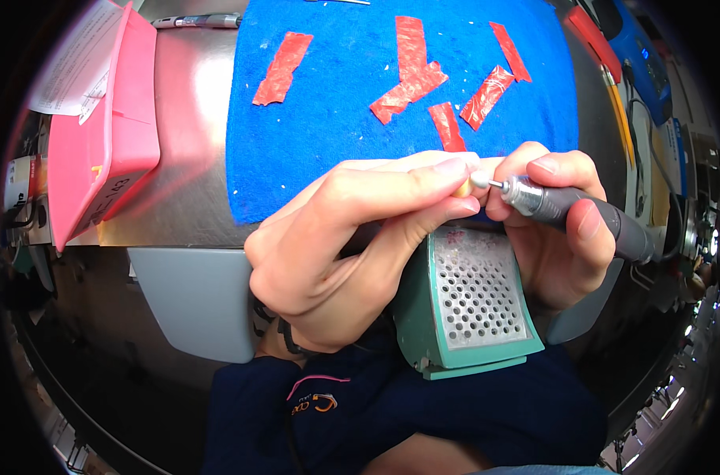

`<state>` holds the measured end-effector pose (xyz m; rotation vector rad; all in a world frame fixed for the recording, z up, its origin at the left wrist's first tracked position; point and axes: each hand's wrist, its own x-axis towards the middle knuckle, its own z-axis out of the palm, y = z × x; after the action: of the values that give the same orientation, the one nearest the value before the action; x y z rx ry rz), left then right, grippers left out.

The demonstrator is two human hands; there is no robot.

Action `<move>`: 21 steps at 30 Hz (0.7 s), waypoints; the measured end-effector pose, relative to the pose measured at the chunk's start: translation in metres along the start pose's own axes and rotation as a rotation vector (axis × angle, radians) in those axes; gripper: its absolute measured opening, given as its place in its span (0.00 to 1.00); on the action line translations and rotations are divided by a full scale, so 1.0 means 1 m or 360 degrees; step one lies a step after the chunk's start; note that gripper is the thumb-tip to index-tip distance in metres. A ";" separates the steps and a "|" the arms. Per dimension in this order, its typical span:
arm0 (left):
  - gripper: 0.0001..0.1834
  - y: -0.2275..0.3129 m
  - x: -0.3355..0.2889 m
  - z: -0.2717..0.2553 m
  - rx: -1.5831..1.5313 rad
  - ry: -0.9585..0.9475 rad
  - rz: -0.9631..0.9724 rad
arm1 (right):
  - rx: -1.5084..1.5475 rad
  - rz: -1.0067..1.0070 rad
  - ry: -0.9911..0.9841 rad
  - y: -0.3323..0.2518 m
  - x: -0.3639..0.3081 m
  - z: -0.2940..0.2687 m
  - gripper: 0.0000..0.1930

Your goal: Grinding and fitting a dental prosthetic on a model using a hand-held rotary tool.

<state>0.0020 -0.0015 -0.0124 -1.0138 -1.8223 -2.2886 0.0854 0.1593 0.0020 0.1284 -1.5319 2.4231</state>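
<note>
Between the thumb and fingertips of my left hand (352,229) sits a small yellowish piece (463,189), mostly covered by the fingers. My right hand (562,237) is wrapped round a dark rotary handpiece (589,218) with a silver collar. Its thin shank carries a pale rounded tip (480,179), which touches or nearly touches the piece; I cannot tell which. Both hands meet above a green dust-extraction box (425,324) with a perforated metal plate (482,297).
Several red strips (411,55) lie on a blue towel (312,150) covering the metal bench (189,119). At left stands a pink bin (130,119) with papers. A pen-like tool (197,21) lies at the far left; a blue device (641,59) with cables stands far right.
</note>
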 end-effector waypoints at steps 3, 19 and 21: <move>0.12 0.000 0.000 0.001 -0.0063 -0.0007 -0.0023 | 0.0026 -0.0034 -0.0074 0.003 0.002 -0.004 0.22; 0.12 -0.004 0.000 -0.002 0.0005 -0.0036 0.0054 | 0.0111 -0.0050 -0.0086 0.003 0.002 -0.002 0.21; 0.12 -0.005 -0.001 -0.003 -0.0006 -0.0047 0.0064 | 0.0124 -0.0055 -0.0097 0.005 0.002 -0.003 0.21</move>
<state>-0.0010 -0.0027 -0.0172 -1.0800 -1.7921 -2.2673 0.0828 0.1606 -0.0030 0.2442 -1.4478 2.4739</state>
